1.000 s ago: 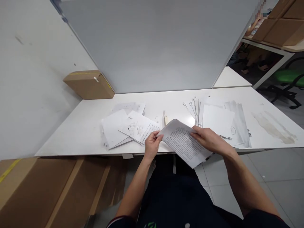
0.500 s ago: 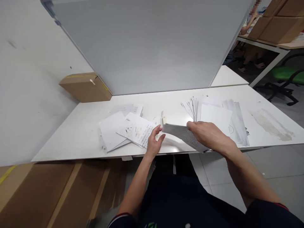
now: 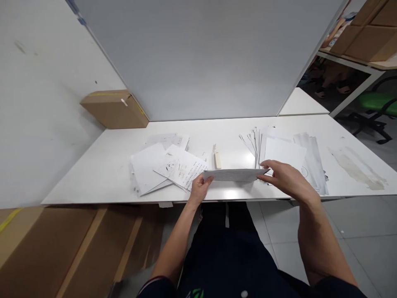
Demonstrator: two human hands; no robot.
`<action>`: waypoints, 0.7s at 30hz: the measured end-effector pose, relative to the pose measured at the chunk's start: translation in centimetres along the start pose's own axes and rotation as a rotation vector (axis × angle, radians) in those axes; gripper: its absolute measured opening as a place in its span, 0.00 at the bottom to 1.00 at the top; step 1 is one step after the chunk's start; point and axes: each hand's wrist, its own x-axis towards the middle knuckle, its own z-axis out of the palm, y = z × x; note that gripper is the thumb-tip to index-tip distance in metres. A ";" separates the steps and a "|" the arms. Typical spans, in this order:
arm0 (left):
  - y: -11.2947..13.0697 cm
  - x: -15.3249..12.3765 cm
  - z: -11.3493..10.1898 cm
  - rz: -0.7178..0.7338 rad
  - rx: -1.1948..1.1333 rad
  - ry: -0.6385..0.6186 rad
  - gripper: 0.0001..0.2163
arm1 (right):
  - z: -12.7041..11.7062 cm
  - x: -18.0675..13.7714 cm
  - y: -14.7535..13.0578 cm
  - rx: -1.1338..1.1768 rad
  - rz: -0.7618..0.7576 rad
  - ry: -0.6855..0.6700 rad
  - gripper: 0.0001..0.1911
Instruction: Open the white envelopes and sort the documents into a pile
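A sheet of paper point(image 3: 234, 175) is held nearly edge-on to me above the front of the white table. My left hand point(image 3: 200, 188) pinches its left end between thumb and fingers. At the opposite end, my right hand point(image 3: 283, 176) grips the corner with thumb and fingertips. Just beyond the sheet lies a small cream-coloured block point(image 3: 217, 160). Left of my left hand is a loose pile of papers point(image 3: 149, 163), with a drawn and printed sheet point(image 3: 180, 165) on top. More papers point(image 3: 285, 151) lie spread beyond my right hand, some standing with folded edges.
A large whiteboard-like panel point(image 3: 204, 58) rises at the back of the white table point(image 3: 83, 178). A cardboard box point(image 3: 114, 109) sits in the left corner. Larger cardboard boxes point(image 3: 46, 248) stand below left. At right are a green chair point(image 3: 376, 103) and part of another person.
My left hand has closed on the sheet's left end. The sheet has swung level, and my right hand has shifted right to its corner. The cream block now shows fully.
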 end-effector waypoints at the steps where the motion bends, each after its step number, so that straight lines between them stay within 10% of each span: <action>1: 0.0 -0.1 0.0 0.001 0.002 -0.004 0.13 | 0.2 -0.2 0.5 0.093 0.024 -0.038 0.14; 6: 0.1 -0.2 0.0 0.000 0.006 -0.022 0.15 | 1.4 0.1 0.6 0.408 0.008 -0.117 0.11; 21: 0.0 0.4 -0.1 -0.098 -0.029 -0.101 0.18 | 1.2 0.4 0.0 0.286 -0.105 -0.089 0.12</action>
